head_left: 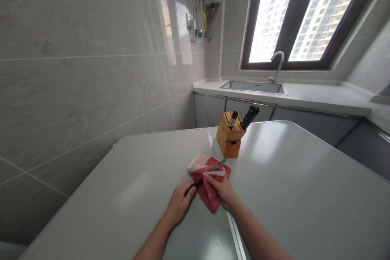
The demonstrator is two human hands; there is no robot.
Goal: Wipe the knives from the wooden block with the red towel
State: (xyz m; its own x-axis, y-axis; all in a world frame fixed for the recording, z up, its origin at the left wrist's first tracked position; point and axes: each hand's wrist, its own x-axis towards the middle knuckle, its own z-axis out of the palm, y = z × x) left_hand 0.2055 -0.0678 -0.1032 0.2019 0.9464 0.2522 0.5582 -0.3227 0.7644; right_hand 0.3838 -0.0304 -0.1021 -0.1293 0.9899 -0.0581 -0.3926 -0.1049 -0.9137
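My left hand [182, 199] is closed round the black handle of a knife [219, 165], whose blade points away and to the right. A red and pale pink cloth [210, 199] lies under and around the blade. My right hand [223, 191] grips the cloth, thumb on top, with a fold of it against the near side of the blade. The blade's tip sticks out past the cloth, close to the foot of a wooden knife block [226, 136]. Part of the blade is covered by the cloth.
Two handled tools stand in the block's slots, one with a big black handle [250, 117]. The block rests on a pale table [146, 187] with a seam down its middle. Beyond are a counter with a sink [252, 86], a faucet [278, 65] and a tiled wall at left.
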